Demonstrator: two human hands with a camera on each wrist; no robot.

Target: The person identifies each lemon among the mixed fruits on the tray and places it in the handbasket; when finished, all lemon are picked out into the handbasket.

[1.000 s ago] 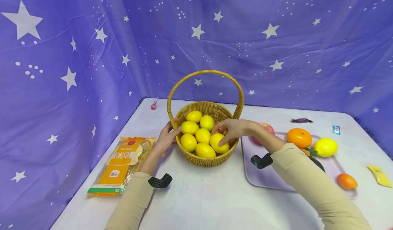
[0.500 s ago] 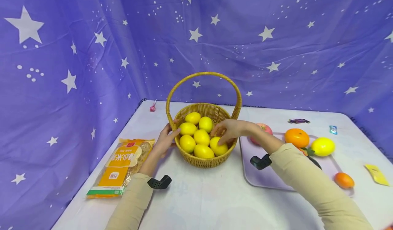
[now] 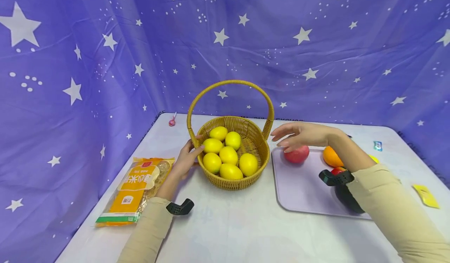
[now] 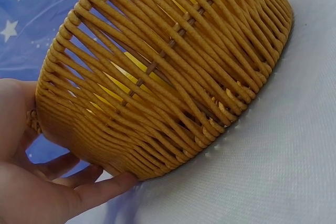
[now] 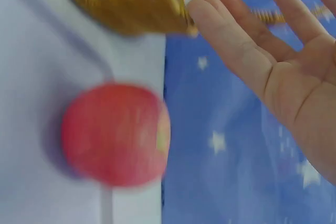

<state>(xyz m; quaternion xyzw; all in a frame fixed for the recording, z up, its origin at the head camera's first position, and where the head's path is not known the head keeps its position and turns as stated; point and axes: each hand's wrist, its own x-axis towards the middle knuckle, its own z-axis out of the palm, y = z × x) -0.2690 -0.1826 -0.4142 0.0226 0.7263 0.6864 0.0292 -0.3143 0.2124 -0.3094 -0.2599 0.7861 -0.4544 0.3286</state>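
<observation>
A wicker basket (image 3: 233,183) with a tall arched handle stands on the table, and several lemons (image 3: 228,155) lie in it. At its left side my left hand (image 3: 184,159) holds the basket, thumb at the rim and fingers against the outer wall. The left wrist view shows fingertips touching the woven side (image 4: 173,77) low down. My right hand (image 3: 304,135) holds nothing and hovers with extended fingers just right of the basket, over the far edge of the lilac tray (image 3: 302,194). Below it sits a red apple (image 3: 297,154), blurred in the right wrist view.
On the tray are an orange (image 3: 331,157) and a dark green fruit (image 3: 346,198), partly hidden by the right arm. A snack package (image 3: 137,191) lies at left, a lollipop (image 3: 172,121) at the back left. Small wrapped candies (image 3: 377,145) lie at right.
My right hand has let go of the lemon at the basket's right front and moved right, out of the basket, to above the apple. The left hand stays at the basket.
</observation>
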